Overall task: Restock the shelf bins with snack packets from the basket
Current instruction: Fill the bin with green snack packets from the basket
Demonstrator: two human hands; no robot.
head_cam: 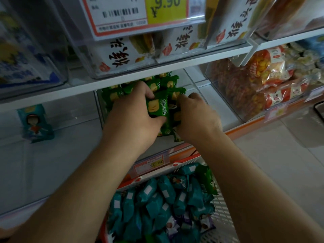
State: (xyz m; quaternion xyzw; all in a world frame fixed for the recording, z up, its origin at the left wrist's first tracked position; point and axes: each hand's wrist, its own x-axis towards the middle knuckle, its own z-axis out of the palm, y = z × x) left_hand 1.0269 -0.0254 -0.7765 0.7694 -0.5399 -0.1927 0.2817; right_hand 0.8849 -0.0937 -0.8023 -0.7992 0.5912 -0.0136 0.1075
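1. Two hands at work: left hand [133,111] and right hand [196,118] gripping green packets [157,109], pushing them into the clear shelf bin [198,86].
2. Next, probably: letting go, reaching down to the basket [220,206] for teal packets [164,197].

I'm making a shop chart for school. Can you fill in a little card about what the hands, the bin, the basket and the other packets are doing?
left hand: grips green packets
right hand: holds the same green bunch from the other side
middle bin: clear, green packets piled inside
basket: white, below the shelf, mostly teal packets
left bin: one teal packet standing alone
right bin: red and orange bags
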